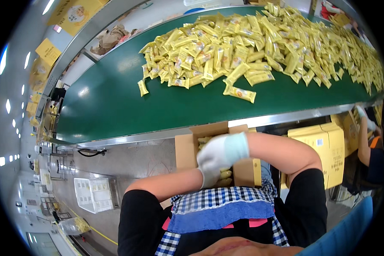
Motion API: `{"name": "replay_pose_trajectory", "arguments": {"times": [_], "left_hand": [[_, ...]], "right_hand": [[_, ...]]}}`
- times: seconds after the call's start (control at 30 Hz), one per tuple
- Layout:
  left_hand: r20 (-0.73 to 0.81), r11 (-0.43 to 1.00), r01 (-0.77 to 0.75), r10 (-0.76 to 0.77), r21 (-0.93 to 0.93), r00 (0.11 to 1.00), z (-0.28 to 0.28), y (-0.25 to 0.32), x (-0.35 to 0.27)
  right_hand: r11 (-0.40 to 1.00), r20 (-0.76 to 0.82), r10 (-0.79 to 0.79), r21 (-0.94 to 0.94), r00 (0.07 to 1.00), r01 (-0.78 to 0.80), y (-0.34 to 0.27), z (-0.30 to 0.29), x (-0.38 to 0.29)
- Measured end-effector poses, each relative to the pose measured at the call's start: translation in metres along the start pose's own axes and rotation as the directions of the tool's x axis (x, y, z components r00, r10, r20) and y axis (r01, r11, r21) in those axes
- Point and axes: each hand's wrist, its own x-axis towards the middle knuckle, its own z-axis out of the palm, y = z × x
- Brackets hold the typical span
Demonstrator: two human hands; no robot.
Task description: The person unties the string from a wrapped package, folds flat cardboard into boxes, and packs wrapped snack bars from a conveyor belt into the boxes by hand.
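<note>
An open cardboard box (183, 150) stands before my body, below the conveyor's near edge, its flaps spread. Yellow wrapped snack packets (224, 181) show inside it. My right hand (214, 150), in a white glove with a pale green cuff, is blurred over the box opening. Beneath and partly behind it is my left hand (209, 175), also in a white glove, reaching into the box. The hands overlap, and their fingers are hidden or blurred, so whether either one holds a packet does not show.
A large heap of yellow packets (224, 57) lies on the green conveyor belt (108, 105). Flattened yellow cartons (316, 153) stand at my right, near a co-worker's gloved hand (364, 116). A white plastic crate (94, 195) sits on the floor at left.
</note>
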Motion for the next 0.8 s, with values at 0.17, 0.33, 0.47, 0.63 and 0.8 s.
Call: {"name": "replay_pose_trajectory", "arguments": {"times": [0.17, 0.33, 0.47, 0.63, 0.8], "left_hand": [[-0.608, 0.810, -0.510, 0.256, -0.289, 0.752, -0.024, -0.038, -0.050], [-0.936, 0.792, -0.538, -0.352, -0.289, -0.015, -0.079, -0.151, -0.067], [-0.764, 0.789, -0.152, -0.614, -0.595, -0.198, -0.076, -0.312, -0.030], [-0.593, 0.596, -0.008, -0.801, -0.803, -0.084, -0.095, -0.441, 0.010], [-0.588, 0.518, -0.368, -0.803, -0.772, 0.103, -0.144, -0.479, 0.056]], "right_hand": [[0.973, -0.682, 0.205, 0.216, 0.702, -0.074, 0.102, -0.050, -0.023], [0.779, -0.721, 0.053, -0.403, 0.691, -0.480, 0.203, 0.013, -0.033], [0.749, -0.733, 0.069, -0.410, 0.677, -0.520, 0.201, 0.021, -0.029], [0.765, -0.733, 0.110, -0.369, 0.671, -0.528, 0.192, 0.013, -0.029], [0.788, -0.729, 0.092, -0.363, 0.679, -0.497, 0.186, 0.008, -0.021]]}}
